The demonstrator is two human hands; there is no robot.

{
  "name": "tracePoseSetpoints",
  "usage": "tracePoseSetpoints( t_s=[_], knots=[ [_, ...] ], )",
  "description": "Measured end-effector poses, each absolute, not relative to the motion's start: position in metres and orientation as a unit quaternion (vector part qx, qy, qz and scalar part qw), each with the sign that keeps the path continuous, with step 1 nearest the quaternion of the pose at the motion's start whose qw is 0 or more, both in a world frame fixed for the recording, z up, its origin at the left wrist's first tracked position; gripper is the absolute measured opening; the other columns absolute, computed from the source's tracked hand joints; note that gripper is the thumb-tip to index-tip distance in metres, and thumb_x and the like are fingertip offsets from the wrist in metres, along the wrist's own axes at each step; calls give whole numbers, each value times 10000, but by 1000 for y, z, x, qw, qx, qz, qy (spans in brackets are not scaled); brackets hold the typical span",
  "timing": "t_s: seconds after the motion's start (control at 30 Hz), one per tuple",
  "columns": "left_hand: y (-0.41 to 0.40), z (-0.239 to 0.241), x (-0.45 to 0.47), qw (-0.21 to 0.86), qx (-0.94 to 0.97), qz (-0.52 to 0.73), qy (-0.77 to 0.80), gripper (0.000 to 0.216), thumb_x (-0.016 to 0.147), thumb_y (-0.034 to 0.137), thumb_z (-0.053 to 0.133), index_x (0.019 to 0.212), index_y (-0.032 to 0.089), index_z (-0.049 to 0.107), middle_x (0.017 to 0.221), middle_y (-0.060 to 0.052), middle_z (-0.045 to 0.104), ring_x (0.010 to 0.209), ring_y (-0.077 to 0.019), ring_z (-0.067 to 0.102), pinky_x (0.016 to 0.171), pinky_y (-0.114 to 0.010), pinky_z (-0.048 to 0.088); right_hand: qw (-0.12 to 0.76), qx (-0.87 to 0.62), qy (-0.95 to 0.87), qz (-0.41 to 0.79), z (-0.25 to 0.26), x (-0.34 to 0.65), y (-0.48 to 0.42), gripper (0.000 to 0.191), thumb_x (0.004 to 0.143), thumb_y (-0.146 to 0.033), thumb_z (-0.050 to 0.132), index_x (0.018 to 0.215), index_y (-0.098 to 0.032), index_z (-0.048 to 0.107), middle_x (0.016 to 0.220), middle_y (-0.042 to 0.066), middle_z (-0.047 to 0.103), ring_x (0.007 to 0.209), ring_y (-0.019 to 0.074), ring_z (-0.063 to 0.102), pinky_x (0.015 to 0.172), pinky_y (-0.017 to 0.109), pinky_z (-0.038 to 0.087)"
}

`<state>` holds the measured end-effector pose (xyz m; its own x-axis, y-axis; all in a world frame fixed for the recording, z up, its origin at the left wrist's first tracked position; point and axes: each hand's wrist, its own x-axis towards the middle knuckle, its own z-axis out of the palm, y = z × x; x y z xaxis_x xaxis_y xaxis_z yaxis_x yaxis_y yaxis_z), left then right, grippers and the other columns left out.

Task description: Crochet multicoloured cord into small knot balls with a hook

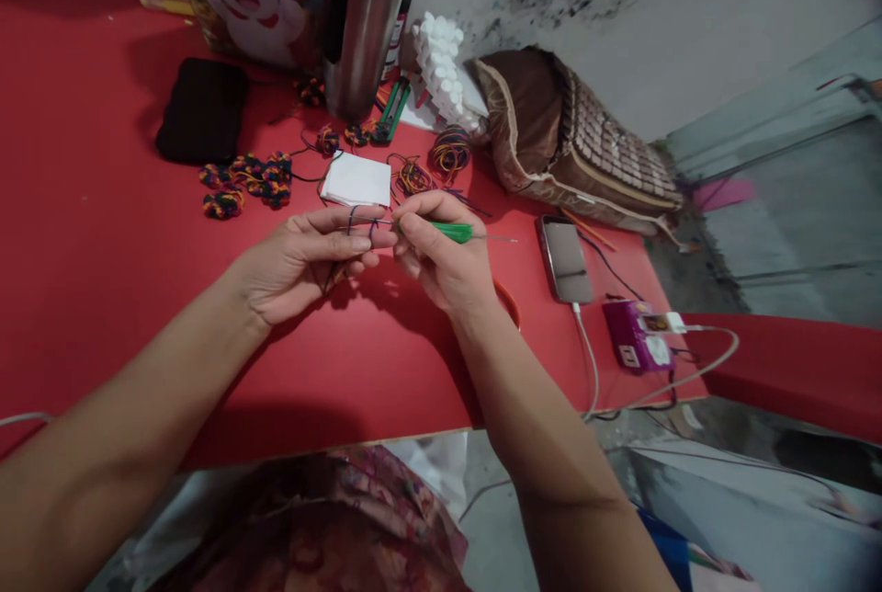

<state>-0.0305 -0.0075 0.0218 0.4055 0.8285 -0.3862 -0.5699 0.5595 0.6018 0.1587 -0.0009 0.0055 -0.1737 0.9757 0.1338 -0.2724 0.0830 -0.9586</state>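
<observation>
My right hand [437, 247] is closed around the green handle of a crochet hook [451, 232], whose thin metal shaft points left toward my other hand. A second thin metal end sticks out of the handle to the right. Dark yarn [352, 220] loops around the fingers of my left hand [303, 261], which pinches it between thumb and fingers. The hook's tip lies among these loops; whether it has caught a strand I cannot tell. More multicoloured yarn hangs below the left fingers, partly hidden by them.
On the red table [89, 233] lie multicoloured crocheted pieces [252, 180], a white paper pad [356, 180], a yarn ball [450, 151] and a black case [202, 109]. A steel flask [368, 22] stands behind. To the right are a brown cushion [585, 132], a phone [565, 258] and a purple power box [638, 335] with cables.
</observation>
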Motion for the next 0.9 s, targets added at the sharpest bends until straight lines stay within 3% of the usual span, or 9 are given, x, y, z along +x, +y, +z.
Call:
tracePoseSetpoints(
  t_s=[0.2, 0.57, 0.77, 0.9],
  knots=[
    [-8, 18, -32, 819, 216, 447, 287, 268, 756, -54, 893, 968, 109, 902, 813, -105, 849, 726, -160, 813, 739, -196, 671, 544, -357, -483, 586, 8, 154, -4, 412, 830, -541, 957, 900, -226, 700, 609, -82, 642, 440, 60, 449, 430, 215, 374],
    [-7, 22, -34, 832, 204, 438, 273, 375, 762, -127, 800, 1018, 131, 896, 751, -69, 817, 532, -78, 673, 530, -121, 534, 559, -326, -471, 599, 9, 152, -5, 346, 868, -463, 953, 914, -215, 716, 621, -79, 641, 431, 52, 447, 426, 209, 351],
    [-6, 19, -37, 822, 247, 430, 282, 548, 764, -48, 881, 1280, 136, 861, 829, -114, 863, 537, -87, 667, 502, -120, 488, 549, -357, -479, 584, 7, 153, -5, 427, 837, -549, 956, 894, -228, 681, 625, -82, 621, 450, 62, 451, 439, 223, 377],
    [-6, 21, -39, 811, 269, 428, 295, 530, 751, -35, 902, 1254, 129, 864, 799, -100, 853, 520, -85, 650, 509, -131, 500, 547, -360, -476, 587, 6, 153, -4, 427, 830, -553, 956, 904, -235, 680, 625, -85, 618, 460, 65, 445, 440, 226, 385]
  ],
)
